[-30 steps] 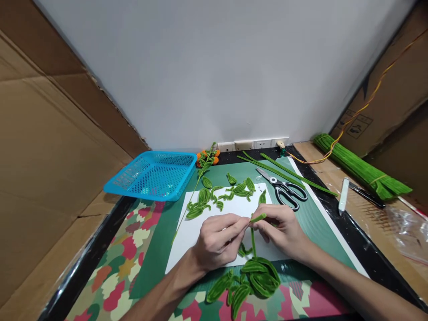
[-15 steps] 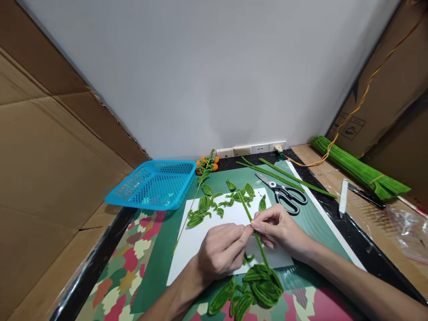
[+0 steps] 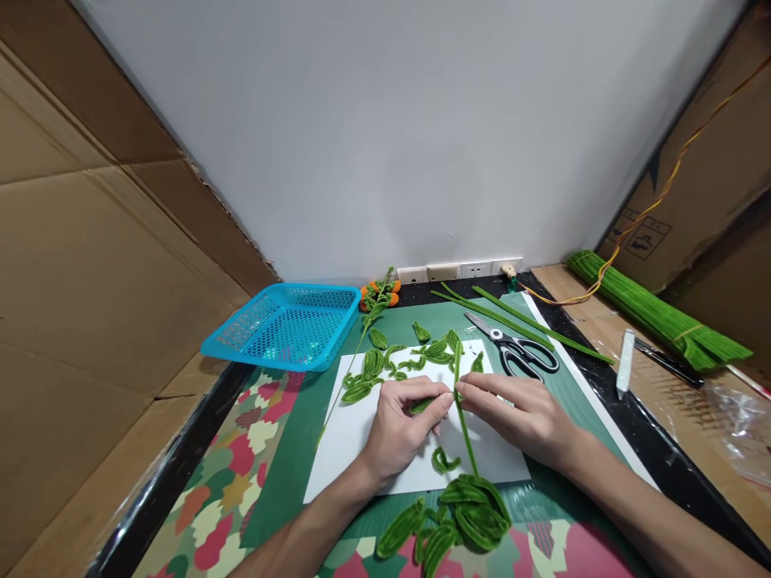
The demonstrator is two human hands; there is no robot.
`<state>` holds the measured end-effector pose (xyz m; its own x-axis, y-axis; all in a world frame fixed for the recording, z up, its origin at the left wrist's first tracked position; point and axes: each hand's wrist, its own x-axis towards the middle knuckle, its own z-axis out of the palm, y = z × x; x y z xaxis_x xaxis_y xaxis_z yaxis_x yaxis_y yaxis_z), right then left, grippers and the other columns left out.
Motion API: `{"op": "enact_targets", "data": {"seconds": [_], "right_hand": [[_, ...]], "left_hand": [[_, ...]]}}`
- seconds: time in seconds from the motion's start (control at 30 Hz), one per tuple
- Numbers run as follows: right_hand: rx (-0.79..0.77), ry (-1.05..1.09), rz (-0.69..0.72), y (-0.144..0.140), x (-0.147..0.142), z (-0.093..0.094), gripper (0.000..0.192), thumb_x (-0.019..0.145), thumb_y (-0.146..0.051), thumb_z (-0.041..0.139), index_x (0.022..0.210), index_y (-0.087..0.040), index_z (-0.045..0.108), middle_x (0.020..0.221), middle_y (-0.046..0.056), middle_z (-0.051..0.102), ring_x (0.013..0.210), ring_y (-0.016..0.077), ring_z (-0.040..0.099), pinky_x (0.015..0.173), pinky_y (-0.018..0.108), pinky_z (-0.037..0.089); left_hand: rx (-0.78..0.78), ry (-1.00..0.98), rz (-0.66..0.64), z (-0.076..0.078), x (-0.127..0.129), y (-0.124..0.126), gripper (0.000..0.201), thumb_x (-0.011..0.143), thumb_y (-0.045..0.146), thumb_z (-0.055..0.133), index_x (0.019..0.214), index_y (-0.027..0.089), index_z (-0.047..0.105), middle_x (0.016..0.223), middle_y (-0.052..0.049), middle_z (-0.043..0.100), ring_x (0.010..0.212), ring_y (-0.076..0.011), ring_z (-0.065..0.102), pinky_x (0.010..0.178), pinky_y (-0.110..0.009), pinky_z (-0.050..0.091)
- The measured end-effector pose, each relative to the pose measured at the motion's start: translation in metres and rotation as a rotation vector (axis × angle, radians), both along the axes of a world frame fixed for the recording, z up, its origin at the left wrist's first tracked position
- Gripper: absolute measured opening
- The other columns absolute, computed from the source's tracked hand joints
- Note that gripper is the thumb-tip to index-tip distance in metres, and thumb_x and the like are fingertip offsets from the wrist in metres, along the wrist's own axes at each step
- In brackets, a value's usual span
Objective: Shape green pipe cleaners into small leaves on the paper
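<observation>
My right hand (image 3: 524, 413) pinches a long green pipe cleaner stem (image 3: 467, 441), which stands slanted over the white paper (image 3: 337, 457). Close against it, my left hand (image 3: 403, 425) is closed on a small green pipe cleaner leaf (image 3: 420, 406), partly hidden by the fingers; its thin end meets the stem at the fingertips. The stem's lower end reaches a pile of fuzzy green leaves (image 3: 475, 514) near the front. A small curled green piece (image 3: 444, 461) lies on the paper between the hands. More green leaves (image 3: 367, 373) are scattered along the paper's far side.
Black-handled scissors (image 3: 518, 349) lie right of the paper, below loose green pipe cleaners (image 3: 506, 313). A blue basket (image 3: 283, 329) stands at the back left, beside orange flowers (image 3: 391, 299). At the right are a pipe cleaner bundle (image 3: 656, 309) and a white pen-like tool (image 3: 626, 361).
My left hand has turned, so the leaf in it now shows. My right hand's fingers have straightened along the stem, which stands more upright. The view has shifted slightly.
</observation>
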<state>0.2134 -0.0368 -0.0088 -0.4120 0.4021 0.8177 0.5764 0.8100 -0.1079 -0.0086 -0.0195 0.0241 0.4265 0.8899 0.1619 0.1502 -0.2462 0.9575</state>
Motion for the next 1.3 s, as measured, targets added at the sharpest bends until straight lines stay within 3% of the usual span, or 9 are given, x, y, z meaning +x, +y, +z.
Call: {"op": "enact_targets", "data": {"seconds": [0.13, 0.33, 0.6, 0.93, 1.13, 1.3], "right_hand": [[0.014, -0.041, 0.033, -0.001, 0.0, 0.003, 0.021, 0.105, -0.012, 0.058, 0.124, -0.012, 0.067, 0.101, 0.014, 0.079, 0.083, 0.02, 0.078, 0.067, 0.028, 0.062], [-0.052, 0.047, 0.066, -0.005, -0.007, 0.004, 0.016, 0.105, -0.013, 0.057, 0.116, -0.015, 0.07, 0.09, 0.01, 0.077, 0.071, 0.0176, 0.074, 0.062, 0.026, 0.058], [-0.37, 0.344, 0.176, -0.01, -0.023, 0.005, 0.014, 0.104, -0.015, 0.06, 0.097, -0.018, 0.072, 0.082, 0.007, 0.072, 0.069, 0.0159, 0.066, 0.061, 0.026, 0.054], [-0.611, 0.5, 0.151, -0.015, -0.033, 0.012, 0.029, 0.104, -0.023, 0.06, 0.076, -0.019, 0.069, 0.068, 0.002, 0.064, 0.061, 0.015, 0.058, 0.057, 0.027, 0.045], [-0.971, 0.684, 0.245, -0.016, -0.039, 0.01, 0.039, 0.105, -0.038, 0.062, 0.075, -0.017, 0.073, 0.061, 0.0, 0.061, 0.056, 0.0138, 0.055, 0.055, 0.027, 0.043], [-0.998, 0.619, 0.172, -0.014, -0.036, 0.01, 0.036, 0.105, -0.038, 0.061, 0.079, -0.018, 0.075, 0.066, 0.001, 0.062, 0.061, 0.0144, 0.056, 0.059, 0.027, 0.043]], "left_hand": [[0.022, -0.013, -0.045, -0.001, 0.001, -0.003, 0.033, 0.095, 0.033, 0.073, 0.068, 0.013, 0.078, 0.061, -0.003, 0.062, 0.058, -0.0123, 0.056, 0.055, -0.023, 0.042], [0.205, 0.033, -0.044, -0.001, -0.001, -0.008, 0.018, 0.095, 0.023, 0.071, 0.087, 0.015, 0.086, 0.071, -0.008, 0.073, 0.066, -0.0163, 0.065, 0.062, -0.026, 0.049], [0.618, 0.15, -0.062, -0.003, -0.008, -0.006, 0.015, 0.091, 0.006, 0.068, 0.094, 0.014, 0.081, 0.078, -0.008, 0.075, 0.063, -0.014, 0.066, 0.058, -0.023, 0.049], [1.034, 0.261, -0.035, -0.015, -0.013, 0.001, 0.024, 0.088, -0.002, 0.065, 0.107, 0.013, 0.07, 0.082, -0.009, 0.076, 0.065, -0.0169, 0.067, 0.059, -0.027, 0.051], [1.068, 0.288, -0.055, -0.012, -0.017, 0.002, 0.025, 0.091, -0.001, 0.063, 0.112, 0.011, 0.069, 0.081, -0.009, 0.075, 0.065, -0.0165, 0.064, 0.058, -0.028, 0.047], [0.741, 0.213, 0.019, -0.01, -0.01, -0.001, 0.017, 0.095, 0.004, 0.064, 0.103, 0.015, 0.076, 0.08, -0.005, 0.071, 0.068, -0.0132, 0.064, 0.062, -0.024, 0.047]]}}
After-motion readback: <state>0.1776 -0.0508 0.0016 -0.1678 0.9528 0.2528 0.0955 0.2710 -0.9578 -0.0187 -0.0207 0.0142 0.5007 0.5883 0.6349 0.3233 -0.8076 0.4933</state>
